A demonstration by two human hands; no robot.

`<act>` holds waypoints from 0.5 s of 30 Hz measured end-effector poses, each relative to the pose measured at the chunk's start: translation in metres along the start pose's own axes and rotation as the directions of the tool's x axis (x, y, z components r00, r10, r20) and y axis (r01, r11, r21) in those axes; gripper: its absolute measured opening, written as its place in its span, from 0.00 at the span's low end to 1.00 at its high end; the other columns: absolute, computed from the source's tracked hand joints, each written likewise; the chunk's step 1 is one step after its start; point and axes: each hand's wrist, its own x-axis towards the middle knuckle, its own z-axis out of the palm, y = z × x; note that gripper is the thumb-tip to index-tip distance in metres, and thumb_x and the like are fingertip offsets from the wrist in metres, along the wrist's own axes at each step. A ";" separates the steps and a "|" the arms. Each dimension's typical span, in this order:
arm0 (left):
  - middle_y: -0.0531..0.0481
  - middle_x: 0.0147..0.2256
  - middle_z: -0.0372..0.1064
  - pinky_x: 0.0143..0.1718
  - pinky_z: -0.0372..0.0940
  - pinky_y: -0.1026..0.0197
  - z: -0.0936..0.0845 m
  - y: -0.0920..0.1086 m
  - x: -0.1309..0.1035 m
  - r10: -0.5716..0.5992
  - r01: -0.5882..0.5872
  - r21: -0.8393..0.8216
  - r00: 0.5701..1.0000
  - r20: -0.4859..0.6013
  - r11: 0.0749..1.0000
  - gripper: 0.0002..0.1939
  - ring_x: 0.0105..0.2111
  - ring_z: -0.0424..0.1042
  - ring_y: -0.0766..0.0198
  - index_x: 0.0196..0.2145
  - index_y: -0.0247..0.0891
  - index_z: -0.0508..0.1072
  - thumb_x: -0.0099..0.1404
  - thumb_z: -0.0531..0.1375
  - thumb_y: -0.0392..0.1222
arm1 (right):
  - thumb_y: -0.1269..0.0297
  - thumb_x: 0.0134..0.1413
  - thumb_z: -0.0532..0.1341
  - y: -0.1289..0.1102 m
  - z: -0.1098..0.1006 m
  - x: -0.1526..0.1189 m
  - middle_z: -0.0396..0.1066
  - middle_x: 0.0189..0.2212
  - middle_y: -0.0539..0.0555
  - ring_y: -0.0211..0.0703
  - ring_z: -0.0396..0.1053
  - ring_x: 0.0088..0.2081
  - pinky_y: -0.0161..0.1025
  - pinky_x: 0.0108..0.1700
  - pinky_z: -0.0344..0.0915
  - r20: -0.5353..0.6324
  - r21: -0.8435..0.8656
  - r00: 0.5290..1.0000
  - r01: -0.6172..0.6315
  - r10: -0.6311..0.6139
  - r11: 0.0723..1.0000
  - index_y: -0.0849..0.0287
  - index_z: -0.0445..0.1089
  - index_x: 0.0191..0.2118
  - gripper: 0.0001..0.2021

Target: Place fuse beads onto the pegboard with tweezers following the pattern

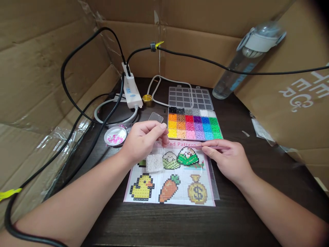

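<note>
My left hand (145,139) is closed, thumb over curled fingers, above a small clear box of white beads (154,163); whatever it pinches is hidden. My right hand (230,159) grips pink tweezers (205,147), their tip pointing left at the green and white bead figure (188,157). That figure is partly filled with beads on a clear pegboard (215,185). Under the board lies a bead pattern sheet (169,202) printed with a duck, a carrot and a money bag.
Behind the sheet stands an open bead case (217,128) with many colours. A white dish (106,136) of pink beads is at the left. Farther back are a power strip (132,91), a gold cup (147,99), black cables (77,106) and a water bottle (236,72). Cardboard walls surround the table.
</note>
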 end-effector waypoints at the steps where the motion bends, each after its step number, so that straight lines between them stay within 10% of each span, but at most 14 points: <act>1: 0.49 0.23 0.72 0.28 0.67 0.64 0.000 0.000 0.000 -0.002 0.002 0.001 1.000 -0.002 1.000 0.16 0.25 0.72 0.65 0.25 0.35 0.73 0.66 0.58 0.47 | 0.62 0.48 0.69 0.001 0.000 0.000 0.80 0.29 0.53 0.45 0.78 0.30 0.38 0.32 0.75 -0.002 -0.007 1.000 -0.002 0.002 1.000 0.55 0.79 0.30 0.04; 15: 0.50 0.22 0.72 0.27 0.66 0.64 0.000 -0.004 0.001 0.032 -0.032 -0.047 0.999 0.016 0.998 0.15 0.23 0.71 0.67 0.25 0.35 0.74 0.66 0.58 0.45 | 0.61 0.49 0.69 0.004 -0.003 -0.001 0.80 0.29 0.54 0.44 0.78 0.30 0.39 0.34 0.76 -0.004 0.006 1.000 -0.018 0.018 1.000 0.56 0.79 0.33 0.06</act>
